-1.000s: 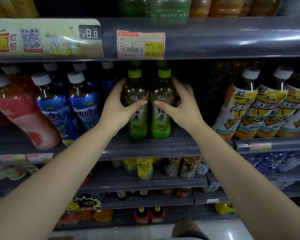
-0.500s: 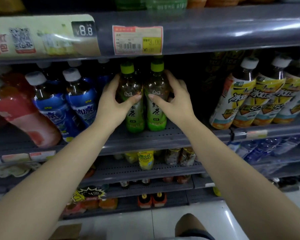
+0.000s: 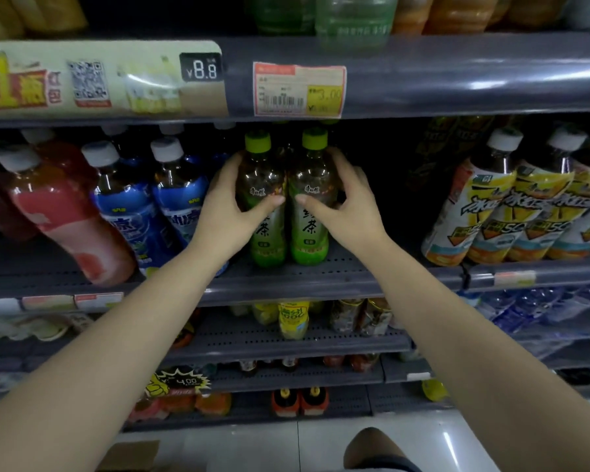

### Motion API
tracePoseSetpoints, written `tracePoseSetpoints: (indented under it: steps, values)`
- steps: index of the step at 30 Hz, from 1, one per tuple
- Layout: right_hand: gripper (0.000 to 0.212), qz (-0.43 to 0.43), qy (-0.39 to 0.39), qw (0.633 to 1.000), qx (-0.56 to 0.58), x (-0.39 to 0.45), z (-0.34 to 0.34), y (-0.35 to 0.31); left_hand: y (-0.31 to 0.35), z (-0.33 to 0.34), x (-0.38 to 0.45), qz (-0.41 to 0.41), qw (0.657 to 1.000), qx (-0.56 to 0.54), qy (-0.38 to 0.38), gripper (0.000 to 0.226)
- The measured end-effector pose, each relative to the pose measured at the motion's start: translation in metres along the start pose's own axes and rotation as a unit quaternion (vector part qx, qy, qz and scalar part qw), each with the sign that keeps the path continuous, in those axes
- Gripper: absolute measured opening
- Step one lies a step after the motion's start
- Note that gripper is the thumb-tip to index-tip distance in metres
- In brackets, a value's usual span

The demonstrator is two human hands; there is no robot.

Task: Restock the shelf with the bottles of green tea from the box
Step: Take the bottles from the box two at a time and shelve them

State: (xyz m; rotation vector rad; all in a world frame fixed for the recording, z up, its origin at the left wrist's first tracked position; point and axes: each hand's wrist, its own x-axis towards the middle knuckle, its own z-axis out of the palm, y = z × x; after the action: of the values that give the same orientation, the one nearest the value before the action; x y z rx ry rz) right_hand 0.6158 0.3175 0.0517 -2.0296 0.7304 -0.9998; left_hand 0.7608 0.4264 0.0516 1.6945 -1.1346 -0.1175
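Observation:
Two green tea bottles with green caps and green labels stand upright side by side on the grey shelf (image 3: 321,284). My left hand (image 3: 230,207) grips the left green tea bottle (image 3: 264,178), thumb across its front. My right hand (image 3: 349,207) grips the right green tea bottle (image 3: 312,172) the same way. More green caps show dimly behind them. A corner of the cardboard box (image 3: 130,454) lies on the floor at the bottom left.
Blue-labelled bottles (image 3: 181,199) and a red-labelled bottle (image 3: 62,212) lean just left of my left hand. Yellow iced-tea bottles (image 3: 474,206) stand to the right, past a dark gap. The upper shelf edge with price tags (image 3: 298,88) hangs low over the caps.
Both hands stay on the two bottles; the bottles and hands have barely shifted on the shelf. The camera tilted down, then back up a little.

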Motion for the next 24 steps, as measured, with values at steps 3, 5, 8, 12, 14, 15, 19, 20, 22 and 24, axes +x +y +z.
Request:
tracePoseSetpoints:
  steps: [3,5,8,12,14,15,19,20,22,24]
  values:
    - [0.082,-0.010,-0.003,0.999,-0.034,-0.003,-0.003,-0.005,0.002,0.001,-0.004,0.010,1.000,0.004,-0.001,0.073]
    - [0.085,-0.007,-0.008,0.999,-0.031,-0.008,-0.005,-0.005,0.002,0.000,-0.007,0.012,1.000,0.008,-0.003,0.076]
    - [0.088,0.010,-0.008,1.000,-0.020,-0.018,-0.007,-0.007,0.005,-0.004,-0.015,-0.001,0.999,0.037,-0.003,0.082]
    - [0.083,0.031,-0.003,0.999,-0.008,-0.034,-0.013,-0.017,0.012,-0.014,-0.023,-0.028,0.998,0.054,-0.013,0.085]
    - [0.076,0.048,0.013,0.999,-0.004,-0.045,-0.014,-0.024,0.014,-0.019,-0.029,-0.038,0.998,0.037,-0.030,0.084]
    - [0.072,0.059,0.022,0.998,-0.004,-0.053,-0.014,-0.029,0.014,-0.021,-0.035,-0.042,0.998,0.028,-0.042,0.083]
    - [0.052,0.072,0.039,0.997,0.004,-0.086,-0.007,-0.047,0.013,-0.033,-0.077,-0.042,0.996,0.002,-0.076,0.069]
    - [0.048,0.068,0.036,0.997,0.013,-0.093,-0.003,-0.051,0.011,-0.038,-0.089,-0.041,0.996,-0.001,-0.079,0.063]
    - [0.040,0.054,0.017,0.998,0.038,-0.103,0.008,-0.061,0.001,-0.048,-0.111,-0.040,0.996,0.003,-0.077,0.053]
    - [0.035,0.036,-0.015,0.997,0.071,-0.109,0.024,-0.071,-0.014,-0.059,-0.129,-0.050,0.996,0.013,-0.073,0.047]
